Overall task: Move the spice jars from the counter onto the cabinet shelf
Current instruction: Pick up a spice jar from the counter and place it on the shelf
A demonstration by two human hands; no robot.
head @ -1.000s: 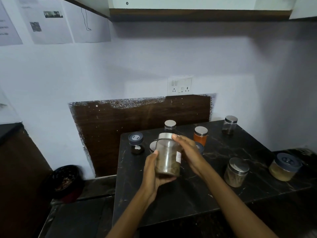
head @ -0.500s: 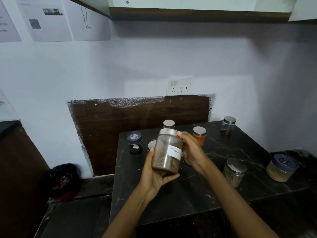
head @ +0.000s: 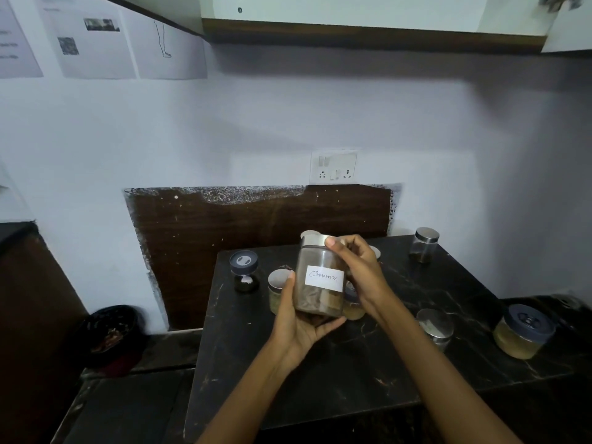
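Observation:
I hold a clear jar (head: pixel 320 277) with a steel lid and a white label reading "Cinnamon" above the dark marble counter (head: pixel 336 373). My left hand (head: pixel 298 322) cups its base and left side. My right hand (head: pixel 358 270) grips its right side, thumb on the lid rim. Other spice jars stand on the counter: a dark-lidded one (head: pixel 244 271), a steel-lidded one (head: pixel 277 291) behind my left hand, a small one (head: pixel 424 245) at the back right, a steel-lidded one (head: pixel 436 328) and a wide dark-lidded one (head: pixel 523 331). The cabinet's underside (head: pixel 368 30) shows at the top.
A wall socket (head: pixel 333 168) sits above a brown backsplash panel (head: pixel 256 225). A dark bin (head: pixel 110 336) stands on the floor at lower left. Papers (head: pixel 96 43) hang on the wall at upper left. Lower dark ledges flank the counter.
The jar has risen a little and turned in my hands, so its label now faces me. Both hands have stayed on it.

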